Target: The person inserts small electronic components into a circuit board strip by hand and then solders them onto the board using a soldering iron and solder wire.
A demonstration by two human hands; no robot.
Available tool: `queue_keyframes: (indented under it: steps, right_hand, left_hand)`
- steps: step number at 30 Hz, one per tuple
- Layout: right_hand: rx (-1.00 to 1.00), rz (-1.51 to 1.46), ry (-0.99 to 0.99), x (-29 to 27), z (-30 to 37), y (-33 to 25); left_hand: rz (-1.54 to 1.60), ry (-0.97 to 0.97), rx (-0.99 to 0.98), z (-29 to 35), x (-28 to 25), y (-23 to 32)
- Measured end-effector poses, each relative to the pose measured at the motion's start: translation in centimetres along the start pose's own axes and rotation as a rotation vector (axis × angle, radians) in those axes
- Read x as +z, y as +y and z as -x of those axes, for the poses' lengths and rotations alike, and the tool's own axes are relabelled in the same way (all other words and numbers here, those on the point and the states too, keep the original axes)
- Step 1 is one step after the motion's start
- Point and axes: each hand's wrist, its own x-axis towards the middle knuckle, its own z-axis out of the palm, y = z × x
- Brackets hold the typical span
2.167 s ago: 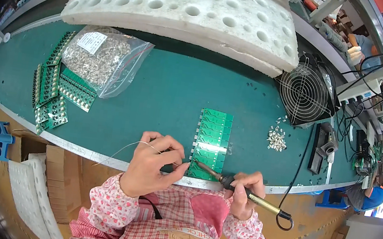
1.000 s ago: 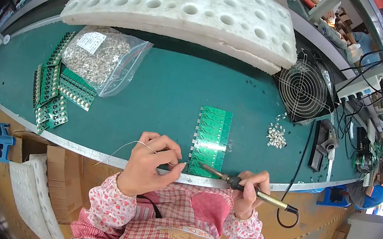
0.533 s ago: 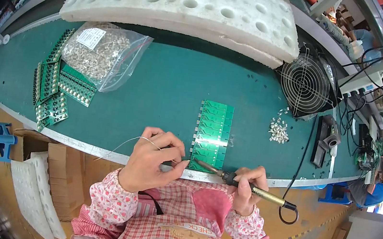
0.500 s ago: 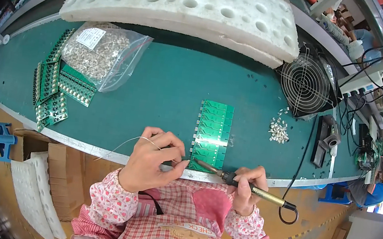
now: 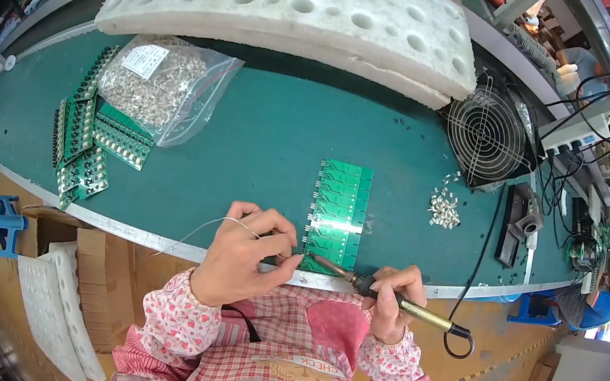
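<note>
A green circuit board panel lies at the front edge of the green-topped bench. My right hand grips a soldering iron, its tip resting at the panel's near left corner. Beside that corner, my left hand pinches a thin solder wire; the wire loops over the fingers and trails off to the left. The wire's working end sits close to the iron tip, and the exact contact there is too small to make out.
Populated circuit boards are piled at the left beside a clear bag of small parts. White foam spans the back. To the right are a fan, loose small metallic parts, and a black soldering iron stand.
Both hands, the wire and the iron stay almost exactly where they were. Only a very slight shift of the left fingers shows.
</note>
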Motion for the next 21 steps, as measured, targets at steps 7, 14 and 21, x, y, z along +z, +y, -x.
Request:
queue_keyframes:
  steps: [7, 14, 21]
  right_hand:
    - [0.011, -0.009, 0.014, 0.13, -0.08, -0.21]
    - [0.004, 0.016, 0.013, 0.05, 0.06, -0.04]
    - [0.063, -0.046, 0.043, 0.06, 0.47, -0.13]
  left_hand:
    - [-0.003, -0.012, -0.036, 0.20, 0.18, -0.15]
    - [-0.024, -0.021, -0.020, 0.21, 0.05, -0.03]
    - [-0.004, 0.023, -0.037, 0.43, 0.22, 0.01]
